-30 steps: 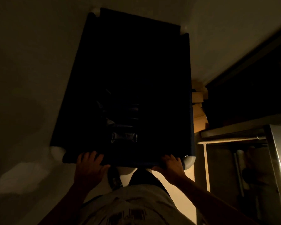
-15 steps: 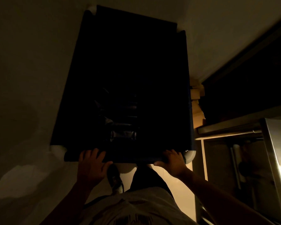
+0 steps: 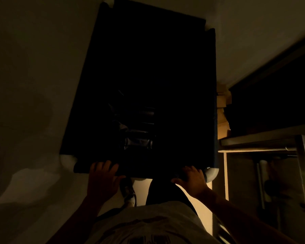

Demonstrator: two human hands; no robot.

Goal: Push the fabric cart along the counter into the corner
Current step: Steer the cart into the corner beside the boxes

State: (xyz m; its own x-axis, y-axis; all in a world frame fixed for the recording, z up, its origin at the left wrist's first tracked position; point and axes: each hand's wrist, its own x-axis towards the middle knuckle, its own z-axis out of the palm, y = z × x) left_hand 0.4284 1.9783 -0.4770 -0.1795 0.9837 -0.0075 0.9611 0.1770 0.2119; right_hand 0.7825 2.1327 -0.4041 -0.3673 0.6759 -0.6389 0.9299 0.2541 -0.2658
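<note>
The fabric cart [image 3: 148, 67] is a big dark blue bin with white corner pieces, filling the middle of the dim view. Its far end reaches toward the room's corner at the top. My left hand [image 3: 102, 180] lies over the near rim at its left end, fingers on top and thumb below. At the rim's right end my right hand [image 3: 192, 182] holds on the same way, next to a white corner piece [image 3: 212, 173]. Some dark bundled things [image 3: 137, 141] lie inside; the rest of the inside is too dark to make out.
A pale wall [image 3: 33, 85] runs close along the cart's left side. On the right is the metal counter [image 3: 257, 140], with stacked cardboard boxes [image 3: 222, 110] squeezed between it and the cart. My shoe [image 3: 128, 191] shows under the near rim.
The cart has slid a little farther toward the corner, and the counter looks nearer. Both hands have stayed on the near rim.
</note>
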